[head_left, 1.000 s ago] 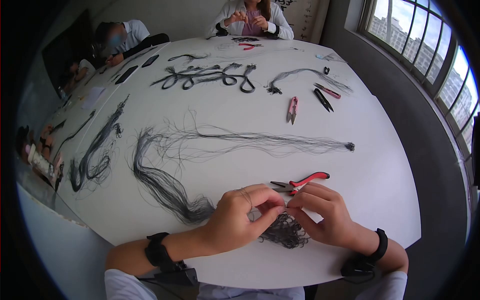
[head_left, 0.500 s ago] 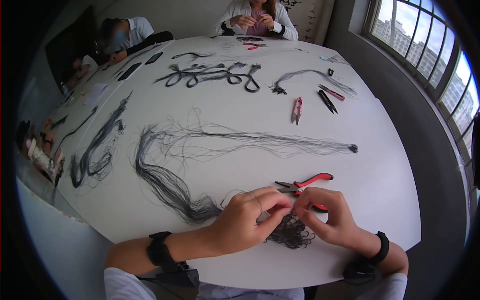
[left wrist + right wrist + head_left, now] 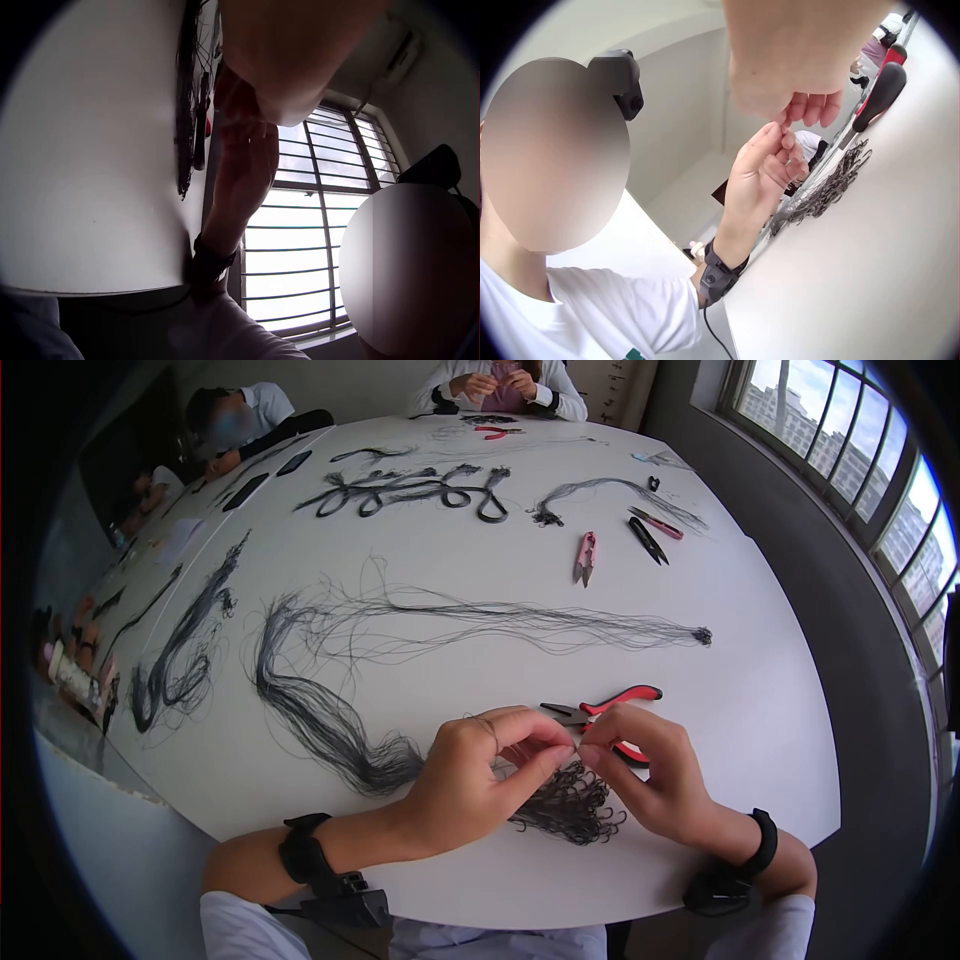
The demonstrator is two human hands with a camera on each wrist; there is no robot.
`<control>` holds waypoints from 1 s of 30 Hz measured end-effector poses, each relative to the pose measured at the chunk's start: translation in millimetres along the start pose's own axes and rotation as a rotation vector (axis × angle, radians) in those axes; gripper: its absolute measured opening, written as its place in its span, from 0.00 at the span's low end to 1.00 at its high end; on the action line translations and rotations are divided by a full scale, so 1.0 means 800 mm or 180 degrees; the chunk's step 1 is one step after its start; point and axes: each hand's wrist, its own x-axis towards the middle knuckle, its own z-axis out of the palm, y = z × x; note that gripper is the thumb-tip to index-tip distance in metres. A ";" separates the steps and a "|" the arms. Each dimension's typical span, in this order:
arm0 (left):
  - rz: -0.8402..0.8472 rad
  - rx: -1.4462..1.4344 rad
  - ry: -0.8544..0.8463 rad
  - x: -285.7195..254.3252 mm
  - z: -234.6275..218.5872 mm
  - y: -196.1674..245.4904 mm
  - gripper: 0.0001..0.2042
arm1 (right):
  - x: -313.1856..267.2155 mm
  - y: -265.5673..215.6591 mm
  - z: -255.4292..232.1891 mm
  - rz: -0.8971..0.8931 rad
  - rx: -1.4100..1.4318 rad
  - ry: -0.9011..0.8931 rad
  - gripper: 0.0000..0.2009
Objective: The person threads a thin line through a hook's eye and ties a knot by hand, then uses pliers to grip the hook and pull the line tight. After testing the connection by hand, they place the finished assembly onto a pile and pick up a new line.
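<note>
Fingertips of the left hand [image 3: 480, 775] and right hand [image 3: 650, 775] pinch one fine strand above the curled wire bundle [image 3: 570, 810] at the table's [image 3: 760, 730] near edge; separating it cleanly likely needs steady, light tension.

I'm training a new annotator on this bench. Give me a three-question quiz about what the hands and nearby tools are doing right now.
1. True or false: the right hand grips the red-handled pliers.
2. What lies beneath both hands? A) tangle of dark wire hooks B) pink snips C) phone
3. What does the left hand meet at its fingertips?

Key: 1. False; they lie on the table. 2. A. 3. The right hand's fingertips, pinching something too fine to see.
</note>
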 end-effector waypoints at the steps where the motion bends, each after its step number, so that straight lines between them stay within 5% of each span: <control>1: -0.0033 -0.0039 0.0004 -0.001 0.000 0.000 0.03 | 0.000 -0.001 -0.001 0.0005 0.0001 0.0003 0.02; 10: 0.0139 0.0091 0.0002 0.000 -0.002 0.004 0.03 | 0.002 -0.004 -0.007 0.0091 0.0129 -0.0137 0.02; 15: 0.0598 0.0475 0.0124 0.000 0.000 0.004 0.05 | 0.002 -0.006 -0.011 0.1512 0.1794 -0.0488 0.06; 18: 0.0835 0.0759 0.0116 -0.001 -0.003 0.003 0.06 | 0.002 -0.001 -0.010 0.1557 0.2018 -0.0573 0.07; 28: 0.1077 0.0930 0.0281 -0.002 -0.002 0.005 0.06 | 0.000 -0.003 -0.011 0.1244 0.1612 -0.0686 0.06; 30: 0.1028 0.0866 0.0268 -0.002 -0.003 0.006 0.05 | 0.000 -0.003 -0.011 0.0248 0.0412 -0.0520 0.06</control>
